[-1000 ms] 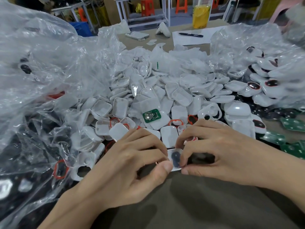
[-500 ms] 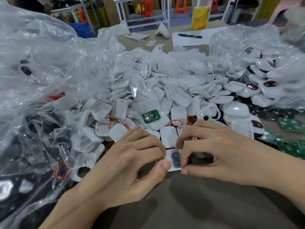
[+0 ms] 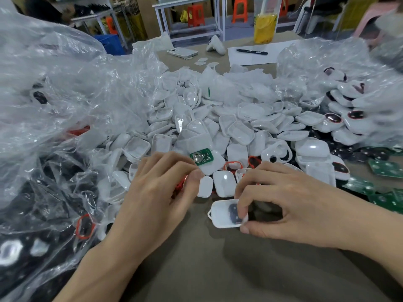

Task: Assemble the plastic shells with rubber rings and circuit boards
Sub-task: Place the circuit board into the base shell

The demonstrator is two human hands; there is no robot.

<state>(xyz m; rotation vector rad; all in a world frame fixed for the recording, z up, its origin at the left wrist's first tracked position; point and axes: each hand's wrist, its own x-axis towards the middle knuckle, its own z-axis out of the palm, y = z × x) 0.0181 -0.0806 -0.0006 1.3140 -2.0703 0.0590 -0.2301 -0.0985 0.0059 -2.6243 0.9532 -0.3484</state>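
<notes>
My right hand [image 3: 290, 205] pinches a white plastic shell [image 3: 220, 212] by its right end, low over the brown table; a dark part sits inside the shell. My left hand [image 3: 159, 190] is off the shell, at the near edge of the heap of white shells [image 3: 239, 131]. Its curled fingers and thumb close on a red rubber ring [image 3: 180, 186], which is mostly hidden and blurred. A green circuit board [image 3: 201, 156] lies on a shell just beyond my left fingers. Another red ring [image 3: 233, 165] lies in the heap between my hands.
Crumpled clear plastic bags [image 3: 65, 105] of parts fill the left side, with a red ring [image 3: 84, 226] inside. More green boards [image 3: 383, 166] and finished shells [image 3: 340, 125] lie at the right. A phone [image 3: 182, 52], pen [image 3: 250, 51] and yellow bottle [image 3: 265, 27] stand far back.
My left hand has let go of the shell and moved up and left to the heap, closing on a red ring. My right hand keeps hold of the shell.
</notes>
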